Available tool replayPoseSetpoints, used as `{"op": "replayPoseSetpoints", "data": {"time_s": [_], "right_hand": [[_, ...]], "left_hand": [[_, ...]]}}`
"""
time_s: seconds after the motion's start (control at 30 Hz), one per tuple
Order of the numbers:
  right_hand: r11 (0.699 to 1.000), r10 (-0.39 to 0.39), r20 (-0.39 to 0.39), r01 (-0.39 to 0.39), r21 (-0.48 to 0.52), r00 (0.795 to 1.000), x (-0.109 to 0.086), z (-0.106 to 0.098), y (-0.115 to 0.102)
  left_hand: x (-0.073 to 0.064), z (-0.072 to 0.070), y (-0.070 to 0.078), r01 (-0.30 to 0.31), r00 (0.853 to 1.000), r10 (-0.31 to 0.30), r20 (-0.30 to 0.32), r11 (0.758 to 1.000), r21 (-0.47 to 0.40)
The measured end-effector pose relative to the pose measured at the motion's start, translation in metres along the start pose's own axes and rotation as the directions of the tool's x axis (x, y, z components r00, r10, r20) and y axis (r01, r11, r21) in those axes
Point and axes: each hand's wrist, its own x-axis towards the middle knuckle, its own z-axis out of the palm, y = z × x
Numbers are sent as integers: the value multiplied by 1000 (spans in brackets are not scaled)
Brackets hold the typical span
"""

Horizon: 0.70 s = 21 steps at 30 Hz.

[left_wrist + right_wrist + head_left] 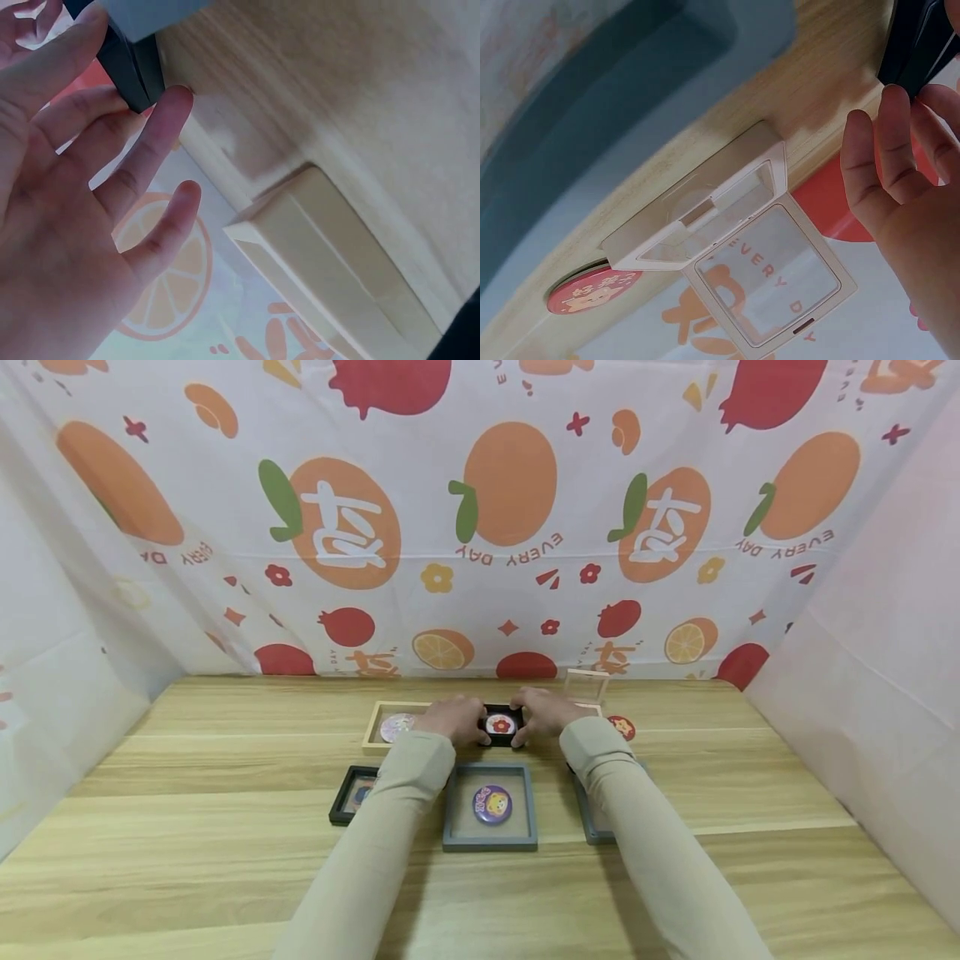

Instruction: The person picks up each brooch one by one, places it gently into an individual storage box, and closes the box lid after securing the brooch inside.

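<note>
A small black display frame (501, 742) with a round flower badge (500, 724) in it lies between the two hands near the back of the table. At its left side, my left hand (452, 720) grips the edge, thumb at the near corner and fingers toward the far one. The right hand (550, 713) holds the opposite side the same way. In the left wrist view, the ring and little fingers stay extended off the black frame (136, 71). The right wrist view shows fingertips (895, 101) against the frame's corner.
Left stands a light wooden frame (369, 739) with a pale badge; nearer lies another black frame (339, 806). A grey frame (490, 844) holds a purple badge. Another grey frame (597, 833) is partly under the right arm. Behind it stand an opened cream frame (772, 277) and red badge (592, 291).
</note>
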Motion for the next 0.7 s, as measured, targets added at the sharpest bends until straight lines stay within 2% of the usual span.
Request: {"op": "replayPoseSetpoints", "data": {"time_s": [0.2, 0.7], "right_hand": [[1000, 17, -3, -17, -12, 1000, 1, 2, -1], [1000, 5, -16, -6, -31, 1000, 2, 2, -1]], "left_hand": [[1, 1, -1, -6, 1000, 7, -11, 1000, 13], [2, 3, -1, -15, 1000, 16, -24, 999, 30]]}}
